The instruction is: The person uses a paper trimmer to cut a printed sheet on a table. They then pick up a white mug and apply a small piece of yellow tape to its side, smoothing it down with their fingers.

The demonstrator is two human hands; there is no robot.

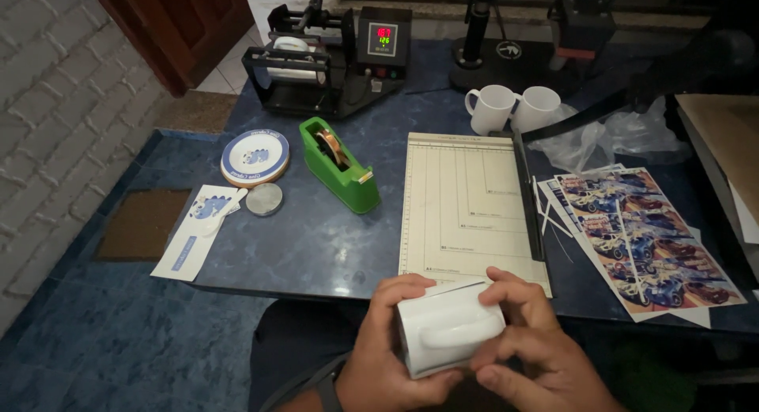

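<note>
A white mug (447, 330) lies on its side between both hands at the near table edge, its handle facing up toward me. My left hand (391, 349) wraps the mug's left end. My right hand (534, 345) grips its right end, fingers curled over the top. A thin white sheet seems wrapped around the mug. Just beyond the hands lies a beige paper trimmer board (466, 206) with its black blade arm along the right side.
A green tape dispenser (340, 165) stands mid-table. A black mug press (332, 56) sits at the back left, two white mugs (514, 107) at the back. Colourful printed sheets (644, 234) lie on the right, a round plate (254, 156) and metal disc (264, 199) on the left.
</note>
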